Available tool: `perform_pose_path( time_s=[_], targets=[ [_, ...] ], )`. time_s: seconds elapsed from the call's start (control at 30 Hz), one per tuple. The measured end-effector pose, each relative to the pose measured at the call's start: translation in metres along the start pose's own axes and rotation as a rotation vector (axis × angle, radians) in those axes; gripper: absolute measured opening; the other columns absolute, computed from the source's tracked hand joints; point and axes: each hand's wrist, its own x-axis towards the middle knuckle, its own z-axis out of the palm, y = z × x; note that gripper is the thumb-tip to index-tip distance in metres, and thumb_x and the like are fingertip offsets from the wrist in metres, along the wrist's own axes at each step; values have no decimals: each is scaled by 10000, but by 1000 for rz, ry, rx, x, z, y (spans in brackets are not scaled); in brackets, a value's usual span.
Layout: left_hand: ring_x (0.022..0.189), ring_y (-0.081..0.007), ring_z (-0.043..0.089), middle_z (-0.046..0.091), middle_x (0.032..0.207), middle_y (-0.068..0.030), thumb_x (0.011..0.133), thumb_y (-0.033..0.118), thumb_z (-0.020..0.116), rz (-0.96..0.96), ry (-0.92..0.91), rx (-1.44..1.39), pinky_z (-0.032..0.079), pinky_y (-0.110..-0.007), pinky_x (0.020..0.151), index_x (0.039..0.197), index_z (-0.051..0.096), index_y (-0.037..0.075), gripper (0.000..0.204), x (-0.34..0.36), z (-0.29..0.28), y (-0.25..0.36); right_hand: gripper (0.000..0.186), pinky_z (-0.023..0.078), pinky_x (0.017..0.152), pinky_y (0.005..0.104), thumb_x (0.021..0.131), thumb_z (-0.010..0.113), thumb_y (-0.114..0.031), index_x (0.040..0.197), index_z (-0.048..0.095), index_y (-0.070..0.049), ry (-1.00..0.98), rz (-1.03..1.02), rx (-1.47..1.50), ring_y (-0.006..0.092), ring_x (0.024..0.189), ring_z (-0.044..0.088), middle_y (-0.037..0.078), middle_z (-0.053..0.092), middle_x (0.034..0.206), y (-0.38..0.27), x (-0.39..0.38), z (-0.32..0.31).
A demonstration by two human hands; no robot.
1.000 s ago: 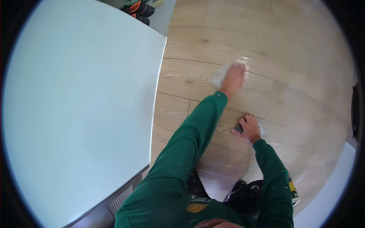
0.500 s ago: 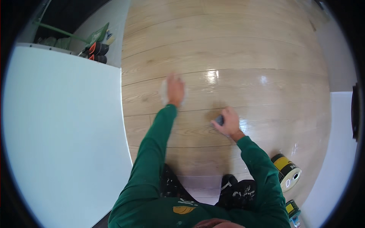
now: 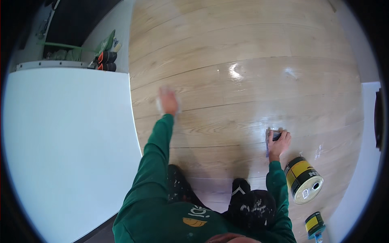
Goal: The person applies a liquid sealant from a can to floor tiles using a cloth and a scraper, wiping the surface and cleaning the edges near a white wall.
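My left hand [image 3: 168,103] presses a whitish cloth [image 3: 179,106] on the wood-look plank floor [image 3: 202,129], left of the middle. Motion blurs its fingers, and the hand covers most of the cloth. Further right, my right hand [image 3: 280,141] grips a flat spreader-like tool with a dark block [image 3: 276,136] and a thin purplish edge [image 3: 267,152]. Its fingers are closed around the block, and the tool rests against the floor. Wet-looking shine shows on the planks ahead of this hand.
A black-and-yellow can [image 3: 304,180] lies near my right forearm, with a smaller can [image 3: 315,224] behind it. At left is a large white panel [image 3: 73,141]. Beyond it are shoes [image 3: 107,60] and a green dustpan-like piece [image 3: 106,42]. A white wall [image 3: 356,162] runs along the right.
My right hand has moved right and nearer to me with the tool, towards the large can. My left hand has shifted slightly left with the cloth. The view has moved a little.
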Motion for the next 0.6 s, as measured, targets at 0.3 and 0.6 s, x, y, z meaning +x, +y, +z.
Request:
perform_pose_path(
  time_s=[0.3, 0.6],
  targets=[
    [1478, -423, 414, 428, 1624, -253, 1066, 231, 474, 393, -124, -385, 276, -539, 1266, 1540, 511, 76, 500, -92, 63, 182, 524, 458, 953, 520, 881, 757, -501, 1054, 610, -29, -39, -16, 85, 413, 1091, 571, 192, 599, 1104, -17, -5, 1],
    [1521, -467, 349, 429, 1623, -270, 1087, 229, 500, 170, 111, -86, 312, -542, 1248, 1555, 528, 121, 481, -55, -9, -67, 485, 451, 926, 515, 905, 755, -478, 1068, 622, -41, -40, -104, 29, 419, 1048, 569, 188, 593, 1087, -14, -8, 5]
  ],
)
